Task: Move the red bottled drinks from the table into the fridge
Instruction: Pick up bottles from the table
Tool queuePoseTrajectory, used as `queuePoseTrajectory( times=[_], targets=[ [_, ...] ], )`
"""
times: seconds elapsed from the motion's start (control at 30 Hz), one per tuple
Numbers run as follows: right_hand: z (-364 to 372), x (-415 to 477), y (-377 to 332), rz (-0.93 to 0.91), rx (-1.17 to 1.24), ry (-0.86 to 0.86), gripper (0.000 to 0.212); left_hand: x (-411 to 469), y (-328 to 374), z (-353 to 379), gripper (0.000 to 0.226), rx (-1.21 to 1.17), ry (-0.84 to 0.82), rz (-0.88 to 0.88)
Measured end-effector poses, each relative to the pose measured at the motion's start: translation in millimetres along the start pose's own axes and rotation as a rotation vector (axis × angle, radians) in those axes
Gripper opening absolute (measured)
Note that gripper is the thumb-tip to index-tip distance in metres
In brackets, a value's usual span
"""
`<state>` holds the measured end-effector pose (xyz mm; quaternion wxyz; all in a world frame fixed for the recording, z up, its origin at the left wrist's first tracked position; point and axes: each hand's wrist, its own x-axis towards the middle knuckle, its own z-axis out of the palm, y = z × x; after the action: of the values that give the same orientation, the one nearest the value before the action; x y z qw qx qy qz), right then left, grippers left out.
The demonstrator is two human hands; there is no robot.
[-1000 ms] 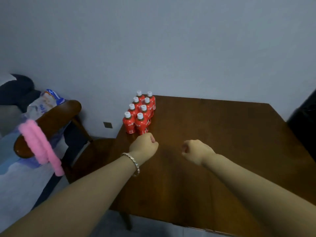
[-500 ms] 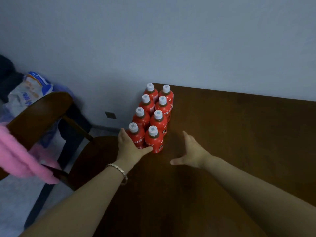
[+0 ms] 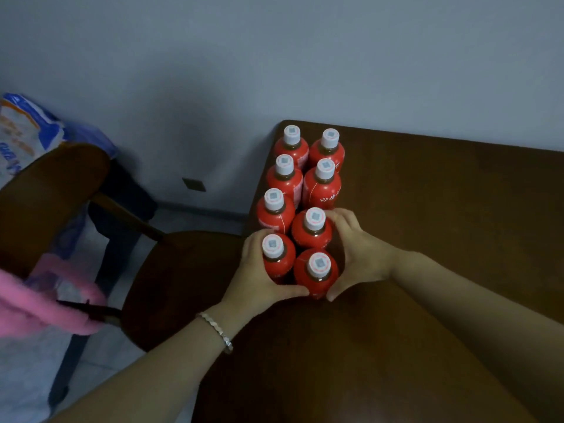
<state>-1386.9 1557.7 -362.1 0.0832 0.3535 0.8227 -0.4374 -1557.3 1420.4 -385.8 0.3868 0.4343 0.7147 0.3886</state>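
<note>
Several red bottled drinks (image 3: 319, 190) with white caps stand in two rows at the far left corner of the dark wooden table (image 3: 442, 224). My left hand (image 3: 258, 277) wraps the left side of the nearest left bottle (image 3: 277, 257). My right hand (image 3: 355, 254) cups the right side of the nearest right bottle (image 3: 317, 271) and reaches the bottle behind it (image 3: 312, 230). Both hands press the front bottles together between them. The fridge is not in view.
A dark wooden chair (image 3: 171, 279) stands left of the table, with a pink cloth (image 3: 36, 303) over its backrest. A blue-and-white plastic package (image 3: 21, 132) lies behind the chair. A grey wall (image 3: 274, 56) runs along the table's far edge.
Both hands went from fists to open and have now closed around the front bottles from either side. The view has moved closer and down toward the bottles.
</note>
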Motion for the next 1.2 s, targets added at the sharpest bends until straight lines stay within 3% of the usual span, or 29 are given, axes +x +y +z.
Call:
queuePoseTrajectory(
  times=[0.17, 0.27, 0.33, 0.43, 0.67, 0.97, 1.2],
  targets=[
    [27.8, -24.1, 5.5, 0.000, 0.106, 0.044, 0.145, -1.6, -6.2, -6.2, 0.104, 0.114, -0.270, 0.086],
    [43.1, -31.8, 9.0, -0.027, 0.216, 0.101, 0.140, 6.7, -5.4, -8.6, 0.122, 0.202, -0.466, 0.137],
    [48.9, -33.9, 12.2, -0.030, 0.341, 0.151, 0.133, 16.9, -4.5, -10.1, 0.137, 0.178, -0.507, 0.118],
    [53.0, -35.7, 16.7, -0.023, 0.416, 0.196, 0.129, 32.9, -1.6, -7.6, 0.142, 0.136, -0.562, 0.098],
    [57.3, -31.4, 14.2, -0.018, 0.521, 0.278, 0.118, 39.3, -7.9, 4.2, 0.120, 0.066, -0.464, 0.146],
    [51.8, -25.0, 16.1, -0.073, 0.447, 0.291, 0.107, 42.3, -1.6, 10.4, 0.105, -0.011, -0.519, 0.165],
    [65.6, -34.0, 14.5, -0.098, 0.628, 0.429, 0.089, 31.8, -1.6, 16.3, 0.099, -0.019, -0.488, 0.128]
  ],
)
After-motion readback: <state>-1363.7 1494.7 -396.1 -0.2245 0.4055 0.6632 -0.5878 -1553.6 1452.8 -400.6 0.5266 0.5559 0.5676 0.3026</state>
